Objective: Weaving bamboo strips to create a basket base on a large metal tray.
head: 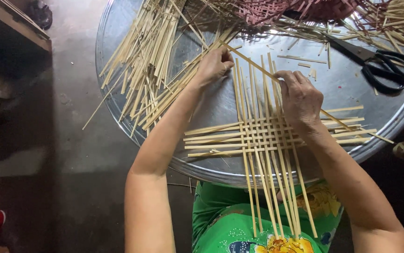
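Now my left hand (215, 64) pinches one long flat bamboo strip (253, 63) while my right hand (300, 99) presses curled fingers on the woven mat (270, 136) on the round metal surface (211, 107), one pair of black scissors (382, 65) nearby.

No packages, labels, signs or screens in view.

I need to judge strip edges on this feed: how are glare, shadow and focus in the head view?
Head view: bright glare on the metal tray near the scissors, washing out its upper right; the woven strip mat is evenly lit and sharp; left hand and right hand show little blur; the floor at left is dim, and the frame corners fall into deep shadow.
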